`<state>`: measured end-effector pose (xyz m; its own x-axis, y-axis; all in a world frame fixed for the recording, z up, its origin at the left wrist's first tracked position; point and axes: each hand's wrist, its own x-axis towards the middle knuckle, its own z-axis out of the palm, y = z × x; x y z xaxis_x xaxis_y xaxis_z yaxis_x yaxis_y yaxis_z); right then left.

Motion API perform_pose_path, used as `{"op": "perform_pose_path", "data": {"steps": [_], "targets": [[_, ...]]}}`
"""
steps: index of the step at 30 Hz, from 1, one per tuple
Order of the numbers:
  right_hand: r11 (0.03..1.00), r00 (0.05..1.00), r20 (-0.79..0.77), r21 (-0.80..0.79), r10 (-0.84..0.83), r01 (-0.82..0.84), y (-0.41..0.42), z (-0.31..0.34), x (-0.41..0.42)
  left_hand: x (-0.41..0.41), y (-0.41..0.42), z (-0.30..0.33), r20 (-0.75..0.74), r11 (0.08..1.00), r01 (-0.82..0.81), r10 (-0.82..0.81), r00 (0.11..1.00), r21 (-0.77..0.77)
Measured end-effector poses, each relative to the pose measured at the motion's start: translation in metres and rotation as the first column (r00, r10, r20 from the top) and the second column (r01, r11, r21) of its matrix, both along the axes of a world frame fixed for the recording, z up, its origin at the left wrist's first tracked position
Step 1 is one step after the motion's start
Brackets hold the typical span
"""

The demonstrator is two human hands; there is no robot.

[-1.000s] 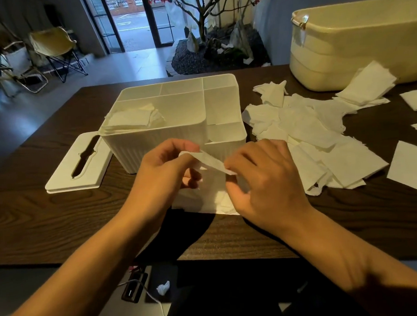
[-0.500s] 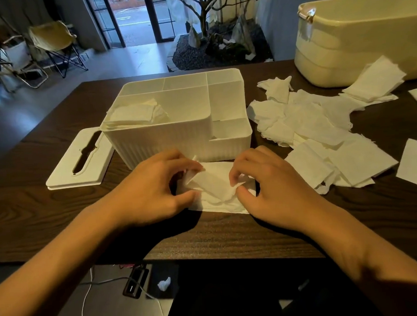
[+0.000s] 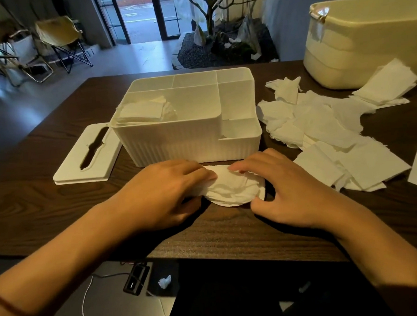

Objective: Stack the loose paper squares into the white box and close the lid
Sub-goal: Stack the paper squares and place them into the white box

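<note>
White plastic makes up one box point(image 3: 189, 137) (five compartments, a small stack of squares point(image 3: 143, 110) in the largest) and one slotted lid point(image 3: 85, 155) lying beside it on the table point(image 3: 34, 205). Two hands, left point(image 3: 160, 192) and right point(image 3: 290, 189), pinch one rumpled paper wad point(image 3: 231, 188) with curled fingers. Loose squares point(image 3: 335, 135) lie scattered rightward. No readable writing.

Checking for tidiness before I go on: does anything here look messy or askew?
Yes. The paper between the left hand and right hand is crumpled, not flat, and the loose squares lie scattered.
</note>
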<state>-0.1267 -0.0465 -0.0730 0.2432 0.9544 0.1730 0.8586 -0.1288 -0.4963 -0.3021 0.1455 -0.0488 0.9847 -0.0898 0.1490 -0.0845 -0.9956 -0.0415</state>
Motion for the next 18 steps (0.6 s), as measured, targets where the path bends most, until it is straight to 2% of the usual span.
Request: {"op": "perform_pose_path", "data": {"steps": [2,4,7,9,11,15,16,18], "targets": [[1.0,1.0,-0.006,-0.001,0.01,-0.01,0.001,-0.001,-0.002,0.004,0.0,-0.002,0.073,0.998,0.001,0.004,0.997,-0.068],[1.0,0.998,-0.067,0.014,-0.002,0.003,0.001,0.0,-0.004,0.007,-0.001,-0.001,0.127,0.946,-0.038,0.083,0.988,-0.323],[0.99,0.953,-0.295,0.098,-0.072,0.105,0.003,0.004,-0.005,0.011,0.001,-0.001,0.089,0.717,-0.125,0.253,0.963,-0.686],[0.986,0.889,-0.456,0.124,-0.046,0.115,0.004,0.007,-0.005,0.013,0.0,-0.003,0.054,0.581,-0.156,0.327,0.944,-0.799],[0.995,0.855,-0.518,0.088,0.006,0.046,0.001,0.009,-0.004,0.013,-0.003,-0.007,0.049,0.531,-0.158,0.355,0.933,-0.833],[0.994,0.844,-0.533,-0.047,0.057,-0.097,-0.01,0.015,0.002,0.007,-0.011,-0.018,0.092,0.539,-0.135,0.373,0.923,-0.831],[0.994,0.861,-0.506,-0.057,0.053,-0.095,-0.011,0.017,0.004,0.006,-0.012,-0.018,0.139,0.577,-0.109,0.369,0.919,-0.809],[0.997,0.92,-0.391,-0.069,-0.006,-0.023,-0.011,0.017,0.007,0.005,-0.013,-0.018,0.285,0.744,-0.03,0.293,0.913,-0.668]]}}
